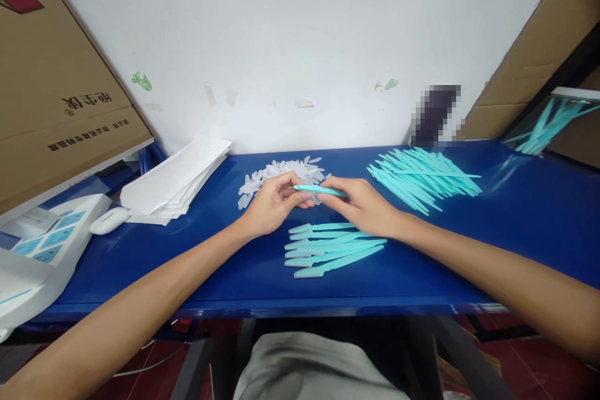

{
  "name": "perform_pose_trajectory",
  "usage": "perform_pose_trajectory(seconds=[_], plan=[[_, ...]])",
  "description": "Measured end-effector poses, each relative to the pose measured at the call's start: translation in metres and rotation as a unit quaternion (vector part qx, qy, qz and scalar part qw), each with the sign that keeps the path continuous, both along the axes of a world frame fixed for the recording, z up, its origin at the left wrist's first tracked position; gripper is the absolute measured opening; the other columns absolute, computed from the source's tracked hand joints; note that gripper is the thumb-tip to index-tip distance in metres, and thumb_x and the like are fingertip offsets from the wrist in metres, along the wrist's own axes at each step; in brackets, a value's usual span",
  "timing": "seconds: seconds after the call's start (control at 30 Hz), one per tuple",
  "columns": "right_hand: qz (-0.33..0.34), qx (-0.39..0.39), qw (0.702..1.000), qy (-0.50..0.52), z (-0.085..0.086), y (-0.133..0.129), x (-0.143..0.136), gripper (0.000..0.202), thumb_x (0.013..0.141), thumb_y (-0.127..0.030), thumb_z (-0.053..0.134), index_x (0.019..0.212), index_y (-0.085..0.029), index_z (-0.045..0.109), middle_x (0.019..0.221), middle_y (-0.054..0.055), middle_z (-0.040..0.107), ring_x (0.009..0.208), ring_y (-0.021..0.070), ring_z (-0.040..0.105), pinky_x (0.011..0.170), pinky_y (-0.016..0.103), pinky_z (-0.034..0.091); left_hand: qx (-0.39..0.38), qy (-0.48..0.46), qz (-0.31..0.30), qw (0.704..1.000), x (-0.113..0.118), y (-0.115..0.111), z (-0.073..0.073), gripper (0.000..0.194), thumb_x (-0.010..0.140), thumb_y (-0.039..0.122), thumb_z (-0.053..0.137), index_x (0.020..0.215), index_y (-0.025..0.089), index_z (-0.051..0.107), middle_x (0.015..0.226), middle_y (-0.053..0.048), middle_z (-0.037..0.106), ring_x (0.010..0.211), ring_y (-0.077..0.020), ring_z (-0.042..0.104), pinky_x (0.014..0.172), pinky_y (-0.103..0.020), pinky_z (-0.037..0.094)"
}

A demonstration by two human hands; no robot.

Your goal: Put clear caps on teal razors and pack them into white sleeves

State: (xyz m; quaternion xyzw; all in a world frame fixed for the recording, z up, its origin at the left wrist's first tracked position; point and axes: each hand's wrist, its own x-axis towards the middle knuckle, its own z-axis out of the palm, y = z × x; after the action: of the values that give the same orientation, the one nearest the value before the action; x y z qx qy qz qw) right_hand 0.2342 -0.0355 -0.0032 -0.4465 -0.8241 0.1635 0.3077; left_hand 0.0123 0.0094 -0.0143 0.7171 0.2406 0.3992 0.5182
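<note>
A teal eyebrow razor point(323, 190) is held level between my hands above the blue table. My right hand point(360, 203) pinches its handle between thumb and fingers. At the razor's left end, my left hand point(272, 203) is closed with thumb and fingertips; whether a cap is also in that pinch is hidden. Just behind my hands lies a heap of clear plastic blade caps point(276, 170), partly covered by my fingers. Nearer to me, several teal razors with capped blades point(328, 250) lie side by side, blade ends to the left.
To the right is a large pile of teal razors point(422, 176). A clear container of razors point(548, 122) leans at the far right. White paper sleeves point(173, 184) are stacked left, near a white device point(60, 244). Cardboard point(70, 62) stands left; the table's front edge point(300, 306) faces me.
</note>
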Motion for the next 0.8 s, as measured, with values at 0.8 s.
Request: perform_pose_trajectory(seconds=[0.8], plan=[[0.015, 0.072, 0.996, -0.047, 0.0023, -0.0067, -0.005, 0.025, 0.104, -0.032, 0.05, 0.106, -0.02, 0.072, 0.087, 0.004, 0.073, 0.071, 0.0163, 0.059, 0.065, 0.028, 0.035, 0.005, 0.011, 0.04, 0.999, 0.0018, -0.0004, 0.0033, 0.034, 0.074, 0.042, 0.087, 0.091, 0.015, 0.078, 0.082, -0.006, 0.078, 0.075, -0.0205, 0.075, 0.074, -0.033, 0.063]])
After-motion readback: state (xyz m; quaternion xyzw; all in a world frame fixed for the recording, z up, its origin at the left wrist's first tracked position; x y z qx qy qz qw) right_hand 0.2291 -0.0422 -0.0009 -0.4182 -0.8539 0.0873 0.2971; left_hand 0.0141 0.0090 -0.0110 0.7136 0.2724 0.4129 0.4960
